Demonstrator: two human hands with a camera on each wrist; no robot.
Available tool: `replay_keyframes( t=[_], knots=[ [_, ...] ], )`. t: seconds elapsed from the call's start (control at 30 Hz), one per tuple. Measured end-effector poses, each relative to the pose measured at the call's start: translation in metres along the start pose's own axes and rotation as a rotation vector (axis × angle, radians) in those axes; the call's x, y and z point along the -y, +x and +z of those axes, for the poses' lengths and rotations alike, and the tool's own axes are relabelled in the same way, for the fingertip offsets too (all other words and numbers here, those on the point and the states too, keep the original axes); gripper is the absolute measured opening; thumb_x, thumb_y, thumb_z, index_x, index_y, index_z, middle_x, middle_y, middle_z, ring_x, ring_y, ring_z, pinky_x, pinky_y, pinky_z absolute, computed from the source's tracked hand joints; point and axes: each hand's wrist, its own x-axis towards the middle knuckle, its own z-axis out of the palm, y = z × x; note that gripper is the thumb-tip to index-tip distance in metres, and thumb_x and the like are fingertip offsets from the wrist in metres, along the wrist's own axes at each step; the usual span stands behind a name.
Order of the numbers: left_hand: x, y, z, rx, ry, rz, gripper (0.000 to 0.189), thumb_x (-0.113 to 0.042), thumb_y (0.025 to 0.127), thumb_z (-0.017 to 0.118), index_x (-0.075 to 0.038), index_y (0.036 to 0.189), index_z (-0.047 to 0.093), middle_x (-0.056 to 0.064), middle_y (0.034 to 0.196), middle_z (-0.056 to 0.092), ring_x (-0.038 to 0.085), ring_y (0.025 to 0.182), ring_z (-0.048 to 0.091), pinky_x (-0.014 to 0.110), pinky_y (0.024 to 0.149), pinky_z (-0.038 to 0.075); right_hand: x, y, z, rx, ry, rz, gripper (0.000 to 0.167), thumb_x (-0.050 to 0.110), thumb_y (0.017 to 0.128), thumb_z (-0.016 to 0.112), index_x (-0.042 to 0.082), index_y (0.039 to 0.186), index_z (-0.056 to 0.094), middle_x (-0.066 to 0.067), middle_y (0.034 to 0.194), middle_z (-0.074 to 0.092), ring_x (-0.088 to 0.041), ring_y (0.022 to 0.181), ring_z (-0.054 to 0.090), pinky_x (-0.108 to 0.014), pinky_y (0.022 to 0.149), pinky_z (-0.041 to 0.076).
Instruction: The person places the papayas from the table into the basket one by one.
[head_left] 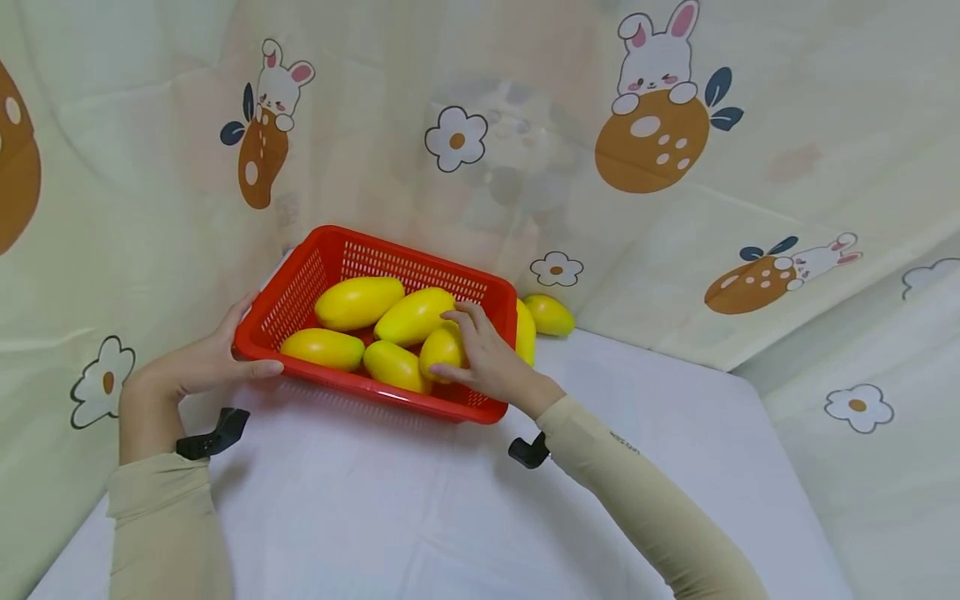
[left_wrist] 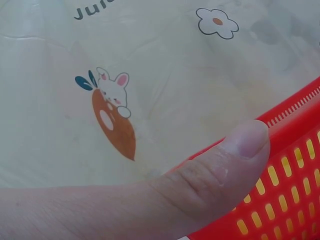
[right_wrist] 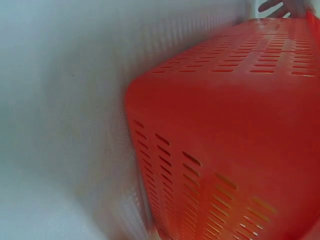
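A red plastic basket [head_left: 375, 392] with slotted walls stands on the white cloth, holding several yellow mangoes [head_left: 358, 302]. At its left end my left hand [head_left: 225, 354] holds the basket, the thumb lying over the rim in the left wrist view; its other fingers are mostly hidden behind the wall. Inside the right part, my right hand [head_left: 487, 358] grips one mango [head_left: 441, 353] between thumb and fingers. The right wrist view shows the basket's outer corner [right_wrist: 200, 115] but neither the right hand nor its mango.
Beyond the basket's right end lie a mango [head_left: 550, 315] and another yellow fruit [head_left: 525, 333], partly hidden by the basket. A cream curtain [head_left: 360, 150] printed with rabbits and flowers hangs close behind. White cloth [head_left: 360, 517] covers the table in front.
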Motion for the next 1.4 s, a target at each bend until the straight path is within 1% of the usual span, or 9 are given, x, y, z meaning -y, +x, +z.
replay_keyframes(
  t=[0.2,0.37,0.53,0.63,0.77,0.87,0.97,1.13,1.4],
  knots=[
    [0.001,-0.001,0.003,-0.006,0.017,-0.010,0.117,-0.044,0.078,0.073,-0.030,0.149,-0.019,0.021,0.153,0.012,0.045,0.134,0.019,0.053,0.086,0.053,0.003,-0.004,-0.005,-0.048,0.043,-0.012,0.069,0.054,0.087,0.059,0.016,0.136,0.030,-0.007,0.150,0.023,-0.021,0.135,0.035,-0.037,0.107,0.042],
    [0.001,0.000,0.002,-0.010,0.016,-0.004,0.118,-0.044,0.078,0.074,-0.029,0.150,-0.017,0.021,0.153,0.012,0.044,0.134,0.019,0.052,0.085,0.054,-0.002,-0.008,-0.016,-0.114,0.054,0.014,0.062,0.043,0.089,0.062,0.015,0.135,0.033,-0.008,0.147,0.027,-0.026,0.132,0.039,-0.043,0.106,0.042],
    [0.001,0.000,0.002,-0.012,0.012,-0.003,0.118,-0.044,0.077,0.074,-0.028,0.150,-0.017,0.020,0.153,0.012,0.044,0.134,0.020,0.052,0.084,0.054,-0.018,-0.016,-0.027,-0.195,0.061,0.038,0.060,0.038,0.091,0.061,0.012,0.137,0.032,-0.010,0.145,0.028,-0.030,0.129,0.041,-0.047,0.105,0.043],
    [0.002,0.001,0.003,-0.015,0.024,-0.015,0.119,-0.045,0.077,0.074,-0.030,0.149,-0.019,0.021,0.154,0.010,0.045,0.134,0.019,0.053,0.085,0.054,-0.027,-0.022,-0.034,-0.222,0.081,0.094,0.062,0.039,0.092,0.059,0.013,0.140,0.030,-0.010,0.148,0.026,-0.031,0.132,0.038,-0.050,0.104,0.043],
    [0.004,0.002,0.003,-0.013,0.027,-0.025,0.119,-0.045,0.077,0.074,-0.032,0.149,-0.020,0.022,0.154,0.009,0.046,0.134,0.019,0.054,0.086,0.053,-0.039,-0.030,-0.041,-0.256,0.099,0.164,0.064,0.041,0.093,0.057,0.014,0.143,0.026,-0.009,0.149,0.028,-0.028,0.133,0.037,-0.049,0.101,0.046],
    [0.004,0.002,0.004,-0.010,0.024,-0.027,0.119,-0.044,0.078,0.074,-0.032,0.149,-0.021,0.023,0.154,0.009,0.046,0.134,0.019,0.054,0.086,0.053,-0.050,-0.035,-0.045,-0.298,0.121,0.173,0.063,0.037,0.094,0.056,0.012,0.144,0.025,-0.010,0.148,0.029,-0.028,0.128,0.041,-0.047,0.100,0.047],
    [0.003,0.001,0.003,-0.006,0.021,-0.027,0.119,-0.044,0.078,0.073,-0.031,0.148,-0.021,0.023,0.154,0.009,0.047,0.134,0.019,0.054,0.087,0.052,-0.063,-0.039,-0.048,-0.343,0.131,0.173,0.062,0.033,0.095,0.055,0.012,0.144,0.024,-0.011,0.149,0.028,-0.029,0.129,0.040,-0.048,0.105,0.042],
    [0.002,0.000,0.001,-0.002,0.018,-0.023,0.118,-0.043,0.079,0.073,-0.030,0.149,-0.021,0.023,0.154,0.009,0.047,0.134,0.019,0.054,0.087,0.052,-0.088,-0.041,-0.048,-0.387,0.120,0.208,0.061,0.034,0.097,0.051,0.010,0.145,0.023,-0.012,0.149,0.025,-0.030,0.135,0.031,-0.051,0.114,0.029],
    [0.003,0.002,0.001,0.015,0.014,-0.017,0.115,-0.040,0.080,0.071,-0.025,0.150,-0.018,0.024,0.153,0.011,0.046,0.134,0.019,0.053,0.086,0.053,-0.120,-0.045,-0.045,-0.388,0.121,0.284,0.060,0.030,0.097,0.051,0.011,0.148,0.023,-0.019,0.148,0.019,-0.038,0.134,0.031,-0.054,0.113,0.027]
  ],
)
